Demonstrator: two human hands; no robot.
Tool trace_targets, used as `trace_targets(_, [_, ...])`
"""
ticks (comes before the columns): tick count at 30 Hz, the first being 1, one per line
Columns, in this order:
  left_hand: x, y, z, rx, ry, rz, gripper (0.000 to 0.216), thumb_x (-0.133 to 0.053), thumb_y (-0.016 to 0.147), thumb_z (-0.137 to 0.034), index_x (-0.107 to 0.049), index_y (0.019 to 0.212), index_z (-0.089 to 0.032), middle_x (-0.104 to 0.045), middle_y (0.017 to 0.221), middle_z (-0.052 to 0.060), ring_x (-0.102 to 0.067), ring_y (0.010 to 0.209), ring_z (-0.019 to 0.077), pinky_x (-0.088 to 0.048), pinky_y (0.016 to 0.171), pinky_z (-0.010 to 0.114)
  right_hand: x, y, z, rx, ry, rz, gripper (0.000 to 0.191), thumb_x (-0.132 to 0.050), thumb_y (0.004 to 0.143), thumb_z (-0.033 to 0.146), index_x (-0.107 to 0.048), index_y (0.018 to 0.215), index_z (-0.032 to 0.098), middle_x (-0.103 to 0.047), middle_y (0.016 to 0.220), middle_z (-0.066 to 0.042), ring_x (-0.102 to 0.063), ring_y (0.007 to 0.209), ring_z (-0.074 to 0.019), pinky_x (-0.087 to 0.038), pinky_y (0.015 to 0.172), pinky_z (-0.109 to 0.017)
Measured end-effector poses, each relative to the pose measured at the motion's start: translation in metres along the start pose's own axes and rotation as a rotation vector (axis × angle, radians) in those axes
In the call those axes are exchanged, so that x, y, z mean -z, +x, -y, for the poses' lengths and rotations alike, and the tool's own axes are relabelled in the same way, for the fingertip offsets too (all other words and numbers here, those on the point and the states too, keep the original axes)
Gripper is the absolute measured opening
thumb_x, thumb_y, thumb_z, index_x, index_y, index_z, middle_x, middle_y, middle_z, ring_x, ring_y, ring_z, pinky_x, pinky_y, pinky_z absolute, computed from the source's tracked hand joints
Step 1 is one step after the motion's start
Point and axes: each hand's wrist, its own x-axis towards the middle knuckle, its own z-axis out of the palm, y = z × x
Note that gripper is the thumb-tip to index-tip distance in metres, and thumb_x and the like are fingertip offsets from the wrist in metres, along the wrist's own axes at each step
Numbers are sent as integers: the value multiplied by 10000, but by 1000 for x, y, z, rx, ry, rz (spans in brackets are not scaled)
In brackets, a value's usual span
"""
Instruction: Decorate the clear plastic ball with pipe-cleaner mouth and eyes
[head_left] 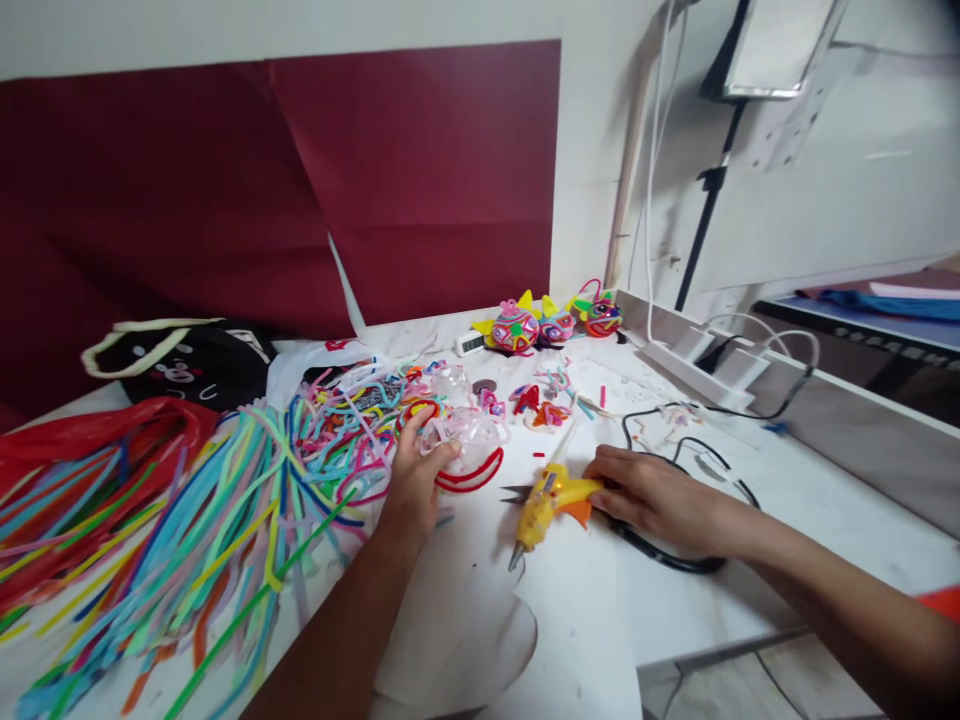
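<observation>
My left hand [416,465] is closed around a clear plastic ball [474,438] with a red pipe cleaner [472,480] curving along its lower side. Pale pink strands show on the ball; part of it is hidden by my fingers. With my right hand [645,490] I grip the handle end of a yellow hot glue gun [546,502], its orange trigger below and its metal nozzle angled down toward the paper. Pointed metal blades [516,493], perhaps scissors, stick out from behind the gun. Small red and orange pipe-cleaner pieces [541,405] lie behind both hands.
A large spread of coloured pipe cleaners [247,510] covers the left side. Several decorated balls [516,328] stand at the back. A black cord [667,563] loops by my right hand, near a white power strip [697,370]. A black bag [191,365] lies back left.
</observation>
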Motion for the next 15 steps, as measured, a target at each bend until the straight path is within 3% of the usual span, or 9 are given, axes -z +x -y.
trace_targets(6, [1,0,2,-25,16,25,753,-779,521,-167,-534,1233,-180,-666,891,-5,-582,708,120,-444,676,244,20,-12,9,-63,207,-99,340,-366,990,485,-555,1022,204,-594,933,-56,-556,822,-189,-438,740,-316])
trace_targets(11, [1,1,2,-51,2,34,722,-784,515,-163,-548,1198,-178,-670,961,9,-592,755,126,-448,699,242,32,-16,16,-76,273,-185,355,-394,977,524,-566,981,213,-576,819,-19,-516,744,-168,-420,683,-287])
trace_targets(15, [1,1,2,-58,6,34,734,-783,519,-162,-540,1211,-181,-667,973,15,-595,776,138,-452,716,252,29,-10,18,-66,376,-353,320,-488,942,520,-590,1009,224,-550,798,-4,-487,699,-146,-397,603,-252])
